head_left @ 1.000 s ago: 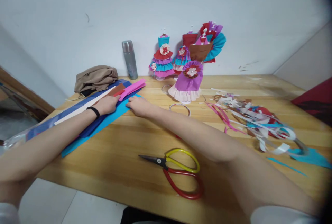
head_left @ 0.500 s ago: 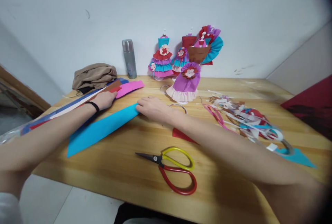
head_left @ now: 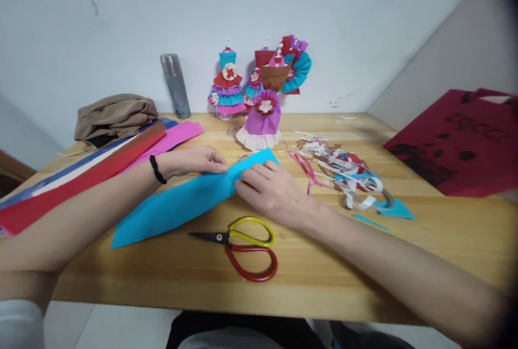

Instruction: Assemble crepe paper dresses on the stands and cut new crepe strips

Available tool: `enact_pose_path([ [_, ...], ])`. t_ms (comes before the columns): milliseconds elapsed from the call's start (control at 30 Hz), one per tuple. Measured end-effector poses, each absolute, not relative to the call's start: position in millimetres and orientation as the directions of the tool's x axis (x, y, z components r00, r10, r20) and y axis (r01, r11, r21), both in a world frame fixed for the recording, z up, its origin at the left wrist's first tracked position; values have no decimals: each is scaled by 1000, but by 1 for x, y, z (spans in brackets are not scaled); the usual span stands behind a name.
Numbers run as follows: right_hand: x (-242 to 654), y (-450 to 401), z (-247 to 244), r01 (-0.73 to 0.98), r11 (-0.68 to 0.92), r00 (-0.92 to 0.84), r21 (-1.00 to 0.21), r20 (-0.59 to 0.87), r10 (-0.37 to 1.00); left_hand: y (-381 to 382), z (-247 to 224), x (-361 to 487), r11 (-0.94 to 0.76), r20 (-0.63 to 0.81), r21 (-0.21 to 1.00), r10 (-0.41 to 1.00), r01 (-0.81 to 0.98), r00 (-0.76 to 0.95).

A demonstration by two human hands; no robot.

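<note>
Both hands hold a long blue paper strip (head_left: 174, 207) that slants across the table in front of me. My left hand (head_left: 198, 161) pinches its upper edge, thumb and fingers together. On the lower edge, near the far right end, the fingers of my right hand (head_left: 273, 190) are closed round the paper. Just below the strip lie scissors (head_left: 219, 237) with black blades, one yellow handle and one red. Left of my left hand, a red strip (head_left: 93, 173) and a pink strip (head_left: 178, 136) lie among brown, white and blue ones, partly behind my forearm.
Small ruffled dresses on stands (head_left: 261, 117) are grouped at the back, beside a grey flask (head_left: 177, 87) and a bundled brown cloth (head_left: 117, 114). Paper scraps (head_left: 343, 165) and a blue offcut (head_left: 399, 210) lie to the right. A dark red bag (head_left: 457, 144) stands at the right wall.
My left hand has left the red and pink strips and now grips the blue strip. The blue strip's far end now extends past my right hand. The view has turned right.
</note>
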State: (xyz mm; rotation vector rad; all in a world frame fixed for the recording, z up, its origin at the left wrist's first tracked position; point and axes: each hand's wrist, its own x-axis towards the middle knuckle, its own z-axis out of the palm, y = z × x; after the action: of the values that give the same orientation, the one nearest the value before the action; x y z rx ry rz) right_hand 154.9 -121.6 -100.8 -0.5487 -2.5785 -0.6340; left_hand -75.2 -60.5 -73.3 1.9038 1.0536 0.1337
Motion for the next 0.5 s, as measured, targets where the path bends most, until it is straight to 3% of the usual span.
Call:
enact_pose_path([
  [67,177,-125,-95,443,874,-792,197,543,279,-58,-73,-57,-157,-321,809,690,567,649],
  [167,212,-120,-88,463,857,-584,-224,650,486,-57,-70,-33,-240,-253,805,689,542,680],
  [233,231,-111,-87,504,724,-424,-471,596,682,-58,-69,-17,-405,-159,742,668,534,727],
  [300,244,-100,-93,477,545,-359,-690,413,837,-60,-69,-4,-540,-92,648,644,536,759],
  [400,252,-86,-104,420,337,-445,-843,132,886,-61,-72,8,-625,-72,547,628,557,775],
  [500,252,-77,-106,411,310,-517,-857,61,854,-59,-72,10,-664,-68,481,623,573,779],
])
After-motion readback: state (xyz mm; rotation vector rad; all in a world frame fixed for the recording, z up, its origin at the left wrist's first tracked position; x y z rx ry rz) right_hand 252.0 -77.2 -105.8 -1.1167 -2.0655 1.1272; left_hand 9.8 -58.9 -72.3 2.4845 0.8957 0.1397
